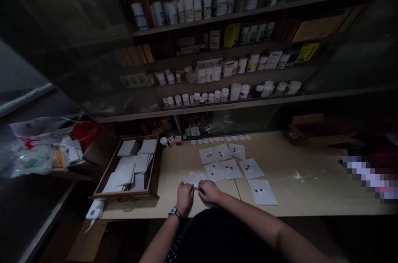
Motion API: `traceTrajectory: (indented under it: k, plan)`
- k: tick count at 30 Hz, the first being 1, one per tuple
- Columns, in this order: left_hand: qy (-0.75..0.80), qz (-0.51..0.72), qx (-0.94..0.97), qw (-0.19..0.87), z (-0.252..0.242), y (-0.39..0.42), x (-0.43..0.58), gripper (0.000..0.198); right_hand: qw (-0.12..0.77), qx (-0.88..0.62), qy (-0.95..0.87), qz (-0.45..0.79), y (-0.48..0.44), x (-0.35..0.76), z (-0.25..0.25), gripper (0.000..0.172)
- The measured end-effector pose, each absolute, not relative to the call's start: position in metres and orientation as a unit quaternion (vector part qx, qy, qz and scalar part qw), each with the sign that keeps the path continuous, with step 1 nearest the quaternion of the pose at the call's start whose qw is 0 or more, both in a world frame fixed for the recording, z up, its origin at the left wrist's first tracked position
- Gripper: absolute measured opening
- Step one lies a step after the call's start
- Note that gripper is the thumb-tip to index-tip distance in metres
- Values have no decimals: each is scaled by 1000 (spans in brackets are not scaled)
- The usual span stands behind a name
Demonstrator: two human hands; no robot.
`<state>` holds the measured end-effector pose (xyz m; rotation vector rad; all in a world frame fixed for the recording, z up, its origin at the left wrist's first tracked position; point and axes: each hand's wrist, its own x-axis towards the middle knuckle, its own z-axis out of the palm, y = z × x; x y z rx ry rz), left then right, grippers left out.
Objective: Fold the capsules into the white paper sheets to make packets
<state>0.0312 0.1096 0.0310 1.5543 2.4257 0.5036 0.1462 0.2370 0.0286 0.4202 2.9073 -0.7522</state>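
Note:
My left hand [185,195], with a watch on its wrist, is closed on the near left edge of a white paper [194,178] at the table's front. On the same paper's near right edge, my right hand [209,191] is closed too. Beyond and to the right lie several white paper squares [262,192], each bearing small dark red pills and whitish ones. Farther back, a row of small folded white packets [222,139] runs along the table. The contents of the held paper are hidden or too small to tell.
A wooden drawer tray [158,171] holding stacks of white paper stands at the left. Small bottles and boxes [178,140] sit behind it. Shelves [192,112] of medicine bottles rise at the back. An open cardboard box [307,130] lies at the back right, plastic bags [34,155] far left.

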Motion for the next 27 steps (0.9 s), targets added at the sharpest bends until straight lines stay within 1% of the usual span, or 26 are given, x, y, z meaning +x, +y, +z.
traceTrajectory:
  k: [3,6,9,13,17,20,23,27]
  plan:
    - [839,182,497,127,33,113,29,27,42,172,948,-265,238,141,29,22]
    - [850,218,459,138,29,113,28,26,27,202,933,-297,242,134,27,23]
    - [845,269,444,126,20,110,28,30,25,217,921,-323,246,129,25,19]
    - [837,297,446,114,12,107,29,34,38,232,913,-332,252,121,25,17]
    - [853,297,413,114,15,111,26,36,55,245,910,-329,254,114,24,16]
    - [867,286,388,126,18,118,23,36,49,247,908,-336,256,113,22,16]
    - [878,279,363,141,21,125,20,34,26,249,900,-356,257,116,18,17]
    - [887,262,345,162,26,131,16,34,-17,254,887,-386,260,120,10,23]
